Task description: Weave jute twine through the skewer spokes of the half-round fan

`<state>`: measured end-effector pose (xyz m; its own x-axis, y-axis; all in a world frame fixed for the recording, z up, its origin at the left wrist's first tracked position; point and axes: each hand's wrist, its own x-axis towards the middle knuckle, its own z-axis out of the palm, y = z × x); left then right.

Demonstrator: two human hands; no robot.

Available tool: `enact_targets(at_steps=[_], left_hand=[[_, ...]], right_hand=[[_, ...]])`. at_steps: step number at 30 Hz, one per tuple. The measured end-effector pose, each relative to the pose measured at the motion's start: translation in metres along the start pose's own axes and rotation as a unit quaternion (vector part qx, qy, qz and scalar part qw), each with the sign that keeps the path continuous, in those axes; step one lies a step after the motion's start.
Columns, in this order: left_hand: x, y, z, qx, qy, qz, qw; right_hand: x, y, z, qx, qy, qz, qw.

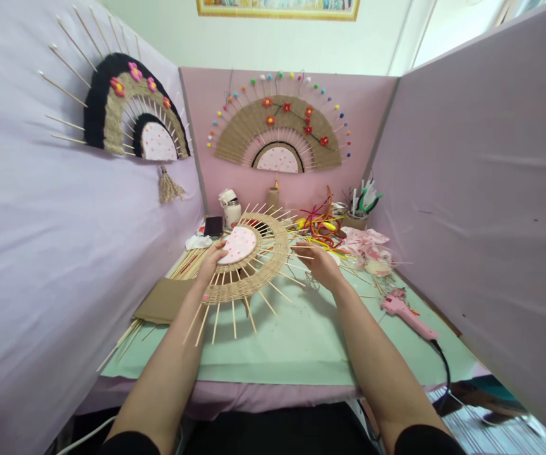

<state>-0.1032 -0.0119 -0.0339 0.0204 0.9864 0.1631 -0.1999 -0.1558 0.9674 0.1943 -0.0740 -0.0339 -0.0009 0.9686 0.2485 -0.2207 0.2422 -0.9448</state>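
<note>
Over the counter (301,347), the left hand (212,260) pinches the woven fan (281,246) at its dotted centre (239,244); the right hand (320,262), fingers slightly parted, is at its stick tips, grip unclear. Any print on the white bottle (232,213) is illegibly small.

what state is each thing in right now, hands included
left hand: gripping the held fan
right hand: beside stick tips, contact unclear
held fan: tilted, protruding stick ends bare
glue gun: lying down, corded, power unclear
brown sheet: folded
pink fabric: crumpled
tassel: hanging
side-wall fan: mounted, flowers attached
back-wall fan: mounted, flowers attached, tips colored
</note>
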Motion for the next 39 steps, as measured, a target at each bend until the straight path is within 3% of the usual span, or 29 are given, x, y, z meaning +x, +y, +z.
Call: enact_targets(at_steps=[5, 13, 23, 34, 39], left_hand=[[-0.005, 0.0, 0.005, -0.047, -0.034, -0.037, 0.998], [-0.016, 0.01, 0.017, -0.109, -0.084, -0.125, 0.983], [-0.018, 0.009, 0.013, -0.133, -0.113, -0.094, 0.98], [-0.014, 0.016, 0.007, -0.081, -0.1, -0.043, 0.991], [-0.01, 0.015, 0.002, -0.025, -0.044, -0.022, 0.998]], right_hand=[[-0.009, -0.003, 0.012, 0.015, -0.072, 0.015, 0.997], [-0.012, 0.005, 0.011, 0.023, -0.063, -0.008, 0.998], [-0.01, 0.003, 0.008, -0.08, -0.016, 0.0, 0.997], [-0.008, -0.003, 0.003, 0.026, 0.031, 0.04, 0.998], [-0.004, -0.005, -0.007, 0.025, 0.063, 0.035, 0.997]])
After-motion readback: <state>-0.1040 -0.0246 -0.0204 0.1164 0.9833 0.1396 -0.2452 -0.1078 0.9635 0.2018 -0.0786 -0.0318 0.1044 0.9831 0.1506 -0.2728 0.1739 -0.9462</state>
